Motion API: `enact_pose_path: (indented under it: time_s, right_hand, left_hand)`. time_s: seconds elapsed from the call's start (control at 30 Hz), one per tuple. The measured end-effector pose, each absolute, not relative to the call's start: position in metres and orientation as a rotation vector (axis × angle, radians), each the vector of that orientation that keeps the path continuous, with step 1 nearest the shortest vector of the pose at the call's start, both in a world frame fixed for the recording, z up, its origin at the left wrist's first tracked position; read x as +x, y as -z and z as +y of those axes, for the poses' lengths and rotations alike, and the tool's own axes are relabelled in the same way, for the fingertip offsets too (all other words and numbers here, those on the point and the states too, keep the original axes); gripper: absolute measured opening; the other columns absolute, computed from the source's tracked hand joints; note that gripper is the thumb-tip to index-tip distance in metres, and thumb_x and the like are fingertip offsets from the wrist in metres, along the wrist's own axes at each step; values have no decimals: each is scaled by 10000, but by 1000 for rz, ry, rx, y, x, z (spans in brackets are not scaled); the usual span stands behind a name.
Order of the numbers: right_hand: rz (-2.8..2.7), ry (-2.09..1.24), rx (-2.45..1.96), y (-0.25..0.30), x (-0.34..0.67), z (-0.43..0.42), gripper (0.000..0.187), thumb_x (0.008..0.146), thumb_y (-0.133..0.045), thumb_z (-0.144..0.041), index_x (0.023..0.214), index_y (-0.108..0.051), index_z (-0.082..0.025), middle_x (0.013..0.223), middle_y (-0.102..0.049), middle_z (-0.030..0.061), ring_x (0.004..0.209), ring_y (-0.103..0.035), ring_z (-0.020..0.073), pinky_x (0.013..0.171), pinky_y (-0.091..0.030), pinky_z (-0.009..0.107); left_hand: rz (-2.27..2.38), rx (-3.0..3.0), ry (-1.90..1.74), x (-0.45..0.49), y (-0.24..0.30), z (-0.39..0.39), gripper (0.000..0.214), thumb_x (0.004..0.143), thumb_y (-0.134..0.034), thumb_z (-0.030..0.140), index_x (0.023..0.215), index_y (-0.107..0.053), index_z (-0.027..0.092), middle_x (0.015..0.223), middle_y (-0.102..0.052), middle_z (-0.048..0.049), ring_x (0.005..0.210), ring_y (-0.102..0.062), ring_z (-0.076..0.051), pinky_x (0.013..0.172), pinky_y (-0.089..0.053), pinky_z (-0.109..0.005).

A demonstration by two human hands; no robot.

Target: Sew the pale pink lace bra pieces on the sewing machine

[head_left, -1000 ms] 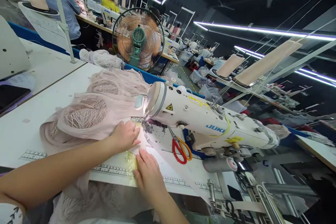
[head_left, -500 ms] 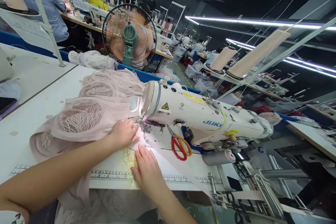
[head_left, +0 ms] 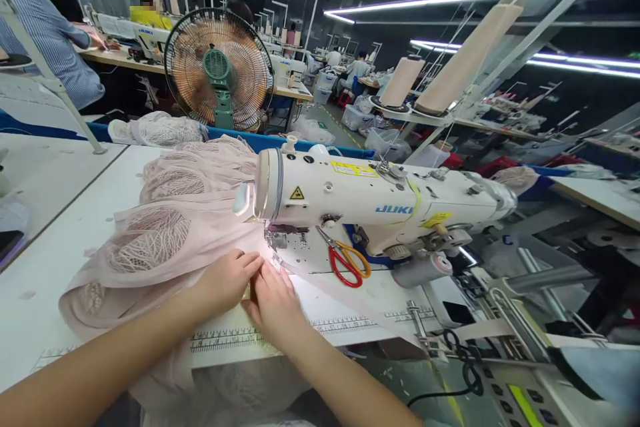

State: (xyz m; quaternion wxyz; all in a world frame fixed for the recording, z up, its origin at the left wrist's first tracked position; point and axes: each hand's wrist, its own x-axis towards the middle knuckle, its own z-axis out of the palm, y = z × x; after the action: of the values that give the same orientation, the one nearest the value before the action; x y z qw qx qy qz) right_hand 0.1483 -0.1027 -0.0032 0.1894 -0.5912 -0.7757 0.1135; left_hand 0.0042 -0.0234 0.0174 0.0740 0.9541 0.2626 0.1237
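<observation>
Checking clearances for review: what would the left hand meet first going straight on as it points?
Most likely the bare right hand, whose fingers lie just ahead of the left hand; whether they touch is unclear.

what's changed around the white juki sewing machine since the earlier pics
The bare right hand has moved forward, toward the needle area, closing the earlier gap to the bare left hand, so their fingertips now meet. No clear grasp or release shows. The pale pink lacy fabric is still heaped left of the white sewing machine, and the metal scissors with red and orange handles still lie beside it.
</observation>
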Motion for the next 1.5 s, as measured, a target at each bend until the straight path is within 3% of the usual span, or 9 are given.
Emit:
enact_pose_path:
  time_s: [0.3,0.6,1.03,1.23,1.3,1.4,1.5]
  right_hand:
    - [-2189,-273,-1567,9,160,-117,502,859,-587,-298,1311,-500,-97,1424,-457,191,1344,-391,288,1112,-324,496]
    - [-2150,-265,-1560,8,167,-125,421,874,-557,-279,1254,-548,-99,1412,-481,167,1314,-430,293,1089,-367,475]
    - [-2056,-200,-1457,6,166,-126,311,871,-568,-298,1138,-589,-140,1325,-558,159,1251,-481,287,1046,-396,465]
    - [-2132,-158,-1095,-2,113,-125,245,885,-531,-385,983,-613,-176,1003,-666,84,914,-591,205,832,-494,345]
    - [-2256,-108,-979,-1,84,-124,358,870,-521,-529,893,-615,-184,914,-657,60,811,-587,198,745,-501,331]
    - [-2381,-12,-925,5,48,-122,526,820,-479,-690,912,-612,-190,855,-626,49,751,-566,207,641,-486,331]
    - [-2427,61,-980,8,30,-123,543,810,-519,-653,950,-603,-135,837,-590,77,755,-550,224,606,-473,339]
  left_hand:
    - [589,2911,-331,-13,-15,1,483,834,-371,25,1250,-575,159,1326,-571,-119,1091,-559,-240,934,-486,-424]
    - [612,3033,-227,-12,-19,27,464,861,-362,18,1252,-580,141,1352,-554,-113,1055,-579,-232,885,-520,-381]
    - [679,3028,-330,-8,-8,58,394,905,-364,99,1201,-617,153,1273,-604,-141,1097,-574,-263,906,-514,-417]
    - [923,3058,-240,-18,-16,38,396,885,-371,96,1203,-604,136,1363,-527,-152,1168,-550,-270,944,-497,-417]
    - [1017,3106,-243,-30,-28,22,377,882,-379,121,1178,-613,128,1314,-566,-153,1110,-580,-276,908,-511,-427]
    - [1095,3210,-287,-62,-48,-4,335,893,-389,173,1113,-638,136,1164,-653,-135,1014,-610,-272,851,-527,-427]
    - [1237,3342,-341,-104,-56,-22,345,877,-423,197,1156,-623,161,1185,-647,-131,1089,-573,-329,903,-480,-514]
